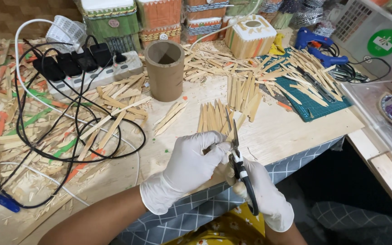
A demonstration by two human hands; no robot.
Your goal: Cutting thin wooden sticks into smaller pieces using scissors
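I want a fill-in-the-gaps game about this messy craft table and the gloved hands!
1. The right hand in a white glove holds black-handled ____ with blades pointing up.
2. The brown cardboard tube stands ____ on the wooden table.
3. The blue glue gun lies beside a ____ cutting mat.
4. The left hand wears a glove coloured ____.

Missing words: scissors; upright; green; white

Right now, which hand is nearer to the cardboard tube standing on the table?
Left. The left hand is below the cardboard tube, slightly to its right. The right hand, holding the scissors, lies further right and lower, by the table edge.
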